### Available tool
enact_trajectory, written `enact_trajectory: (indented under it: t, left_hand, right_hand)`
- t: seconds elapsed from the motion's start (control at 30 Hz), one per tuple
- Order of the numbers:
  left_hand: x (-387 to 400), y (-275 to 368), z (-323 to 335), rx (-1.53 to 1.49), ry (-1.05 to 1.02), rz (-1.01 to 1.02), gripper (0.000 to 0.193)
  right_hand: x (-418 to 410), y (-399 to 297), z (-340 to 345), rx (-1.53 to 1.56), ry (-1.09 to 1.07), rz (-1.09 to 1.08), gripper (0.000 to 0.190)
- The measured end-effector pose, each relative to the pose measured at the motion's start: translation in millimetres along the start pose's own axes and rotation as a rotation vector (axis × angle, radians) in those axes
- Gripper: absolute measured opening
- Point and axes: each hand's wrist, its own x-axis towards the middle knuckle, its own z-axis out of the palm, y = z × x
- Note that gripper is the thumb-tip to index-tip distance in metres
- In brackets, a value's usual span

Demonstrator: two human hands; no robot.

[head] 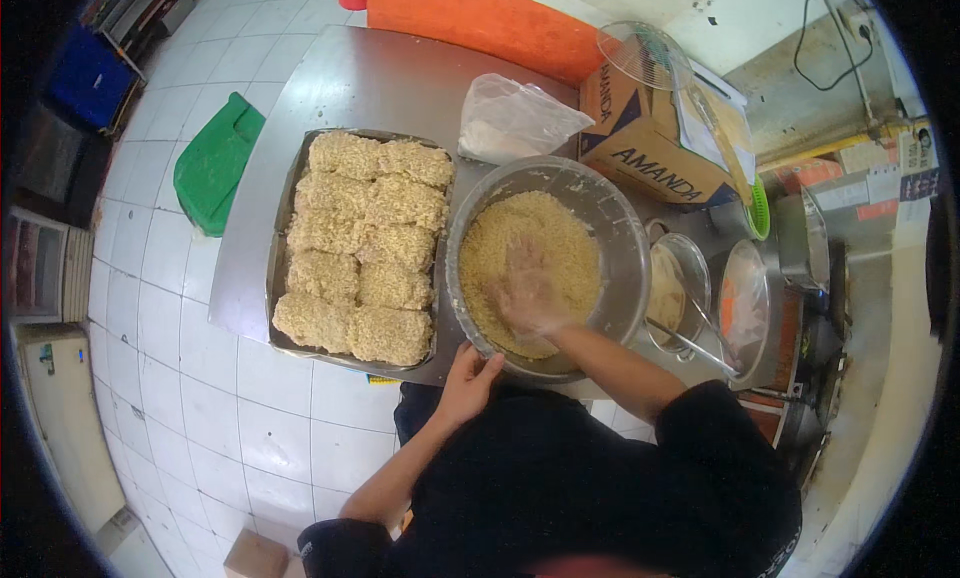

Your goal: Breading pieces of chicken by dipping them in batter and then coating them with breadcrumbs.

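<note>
A large grey basin [626, 240] stands on the steel table, holding a bed of pale yellow breadcrumbs [566, 225]. My right hand [529, 285] lies palm down on the crumbs, blurred, its fingers spread; anything beneath it is hidden. At the basin's near left rim, my left hand [471, 383] grips the edge with thumb and fingers. Left of the basin, a metal tray [276, 285] carries two columns of thick crumb-coated pieces [360, 233], packed side by side.
Behind the basin sit a clear plastic bag of white powder [502, 124] and a printed cardboard box [660, 158] with a wire strainer [645, 53] on top. To the right are a metal pot [679, 255] with tongs [694, 345] and another bowl [744, 300]. A green lid [217, 165] is beyond the table's left edge.
</note>
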Motion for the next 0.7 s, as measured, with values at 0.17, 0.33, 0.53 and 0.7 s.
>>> enact_trajectory:
  t: [0.17, 0.33, 0.53, 0.7]
  left_hand:
    - [1.5, -0.2, 6.3, -0.067, 0.002, -0.003, 0.034]
    - [-4.0, -7.8, -4.9, 0.062, 0.011, 0.054, 0.035]
    - [3.8, 14.2, 9.6, 0.006, -0.047, 0.035, 0.034]
    - [-0.2, 1.0, -1.4, -0.082, -0.030, 0.010, 0.033]
  right_hand:
    - [50.6, 33.3, 13.6, 0.121, 0.243, 0.084, 0.067]
    - [70.8, 25.1, 20.3, 0.118, 0.231, 0.115, 0.067]
    - [42.2, 100.3, 108.3, 0.444, 0.344, 0.458, 0.064]
    - [50.9, 61.6, 23.1, 1.468, -0.151, 0.611, 0.035]
